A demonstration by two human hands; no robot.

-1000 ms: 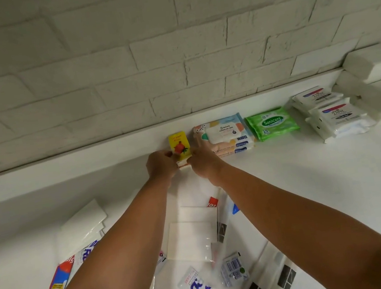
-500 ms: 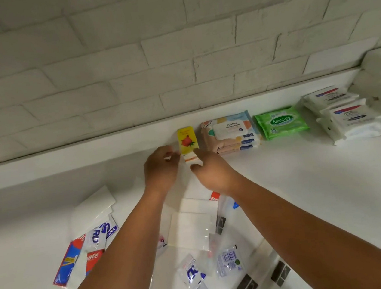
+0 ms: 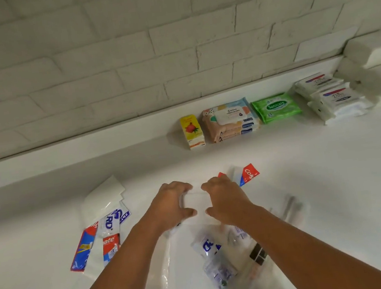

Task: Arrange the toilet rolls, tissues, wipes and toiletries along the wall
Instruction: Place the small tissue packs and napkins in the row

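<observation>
Head view: your left hand (image 3: pixel 172 203) and right hand (image 3: pixel 225 199) curl round the ends of a white packet (image 3: pixel 197 200), well apart from the yellow tissue pack (image 3: pixel 192 129) at the wall (image 3: pixel 172 49). Likely risk: the slick wrapper slips, or the lift drags loose sachets (image 3: pixel 206 246) along.

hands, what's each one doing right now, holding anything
Left hand: closed, fingers curled round one end of a white packet.
Right hand: closed, gripping the other end of the same packet.
</observation>
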